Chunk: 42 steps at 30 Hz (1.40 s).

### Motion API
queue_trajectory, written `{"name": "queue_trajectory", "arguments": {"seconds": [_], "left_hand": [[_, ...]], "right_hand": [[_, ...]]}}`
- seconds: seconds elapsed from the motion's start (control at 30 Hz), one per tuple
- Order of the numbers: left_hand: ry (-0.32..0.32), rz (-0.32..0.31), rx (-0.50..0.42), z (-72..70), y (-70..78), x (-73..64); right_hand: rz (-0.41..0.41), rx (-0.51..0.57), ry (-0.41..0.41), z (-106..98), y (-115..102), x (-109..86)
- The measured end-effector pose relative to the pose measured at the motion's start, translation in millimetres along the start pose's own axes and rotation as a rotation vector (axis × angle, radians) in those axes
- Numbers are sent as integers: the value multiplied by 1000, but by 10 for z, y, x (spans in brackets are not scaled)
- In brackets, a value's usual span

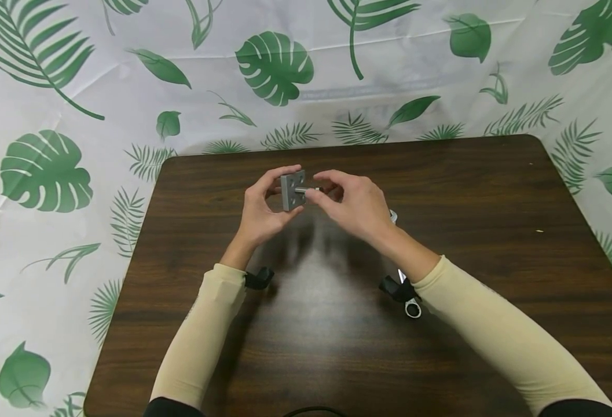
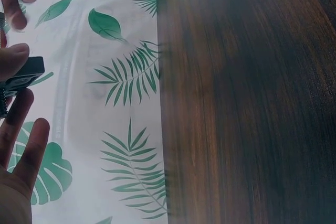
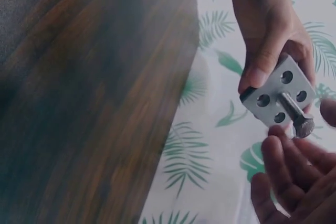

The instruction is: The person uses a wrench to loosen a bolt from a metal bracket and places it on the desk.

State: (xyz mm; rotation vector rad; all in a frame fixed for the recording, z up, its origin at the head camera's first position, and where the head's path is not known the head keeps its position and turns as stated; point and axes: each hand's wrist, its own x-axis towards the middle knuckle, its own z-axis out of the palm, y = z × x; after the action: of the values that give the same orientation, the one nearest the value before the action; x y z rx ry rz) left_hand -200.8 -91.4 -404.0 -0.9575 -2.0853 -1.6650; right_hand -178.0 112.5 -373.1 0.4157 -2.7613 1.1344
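Observation:
My left hand (image 1: 265,202) holds a square grey metal plate (image 3: 271,88) by its edges, above the table. Several round holes surround the plate's middle, where a hex-head bolt (image 3: 294,109) sticks out toward the right hand. Around the bolt's head, my right hand (image 1: 355,202) has its fingers and thumb spread; in the right wrist view they look apart from the head. Only the dark edge of the plate (image 2: 31,72) shows in the left wrist view, between thumb and fingers.
On the brown wood-grain table (image 1: 472,243) lies a wrench (image 1: 413,309), partly hidden under my right wrist. A small pale scrap (image 1: 539,231) is on the right side. Behind the table hangs a white leaf-print cloth (image 1: 311,75). A dark cable (image 1: 313,409) curves at the front.

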Motion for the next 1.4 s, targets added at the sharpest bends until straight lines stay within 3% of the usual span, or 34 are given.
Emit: {"name": "queue_trajectory", "arguments": {"seconds": [0.13, 0.27, 0.37, 0.6, 0.7, 0.97, 1.1, 1.23, 1.4], "left_hand": [[0, 1, -2, 2, 5, 1], [-9, -7, -5, 4, 1, -5], [-9, -12, -3, 6, -2, -13], [-8, -4, -10, 3, -5, -7], [-9, -11, -9, -2, -6, -5], [-3, -1, 7, -15, -4, -11], [-10, 1, 8, -15, -6, -11], [-9, 0, 11, -11, -11, -20], [-2, -2, 10, -13, -3, -6]], "right_hand": [[98, -27, -55, -20, -18, 12], [122, -42, -106, -34, -26, 20], [81, -35, -101, -33, -22, 25], [-140, -35, 10, -9, 21, 12], [-164, -31, 37, -3, 25, 0], [47, -63, -26, -11, -12, -4], [75, -89, -60, -8, -3, -2], [32, -62, -62, -8, -1, 2], [-91, -35, 12, -11, 9, 3]]}}
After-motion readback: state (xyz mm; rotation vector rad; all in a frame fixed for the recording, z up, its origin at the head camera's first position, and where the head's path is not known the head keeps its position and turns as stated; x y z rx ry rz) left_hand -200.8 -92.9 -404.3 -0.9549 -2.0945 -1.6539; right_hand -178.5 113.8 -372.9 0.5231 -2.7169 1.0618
